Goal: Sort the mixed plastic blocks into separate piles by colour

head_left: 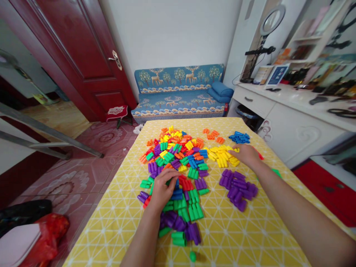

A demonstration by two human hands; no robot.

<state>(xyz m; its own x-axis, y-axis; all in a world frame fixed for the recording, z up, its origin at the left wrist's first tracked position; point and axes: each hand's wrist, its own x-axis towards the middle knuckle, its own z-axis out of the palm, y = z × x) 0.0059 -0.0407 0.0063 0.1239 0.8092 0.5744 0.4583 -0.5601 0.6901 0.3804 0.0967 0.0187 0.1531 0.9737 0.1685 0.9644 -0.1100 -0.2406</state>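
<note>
A big mixed heap of coloured plastic blocks (178, 159) lies on a table with a yellow patterned cloth (250, 237). My left hand (162, 189) rests on the near part of the heap, fingers curled over blue and green blocks. My right hand (246, 155) reaches to a sorted pile of yellow blocks (222, 155), fingers bent down at its right edge; what it holds is hidden. Separate piles show purple blocks (237, 187), blue blocks (239, 137) and orange blocks (213, 135).
A blue patterned sofa (178, 92) stands beyond the table. A white desk (292, 111) with a ring light and clutter is at the right. A red door (83, 55) is at the left. One green block (193, 256) lies near the table's front.
</note>
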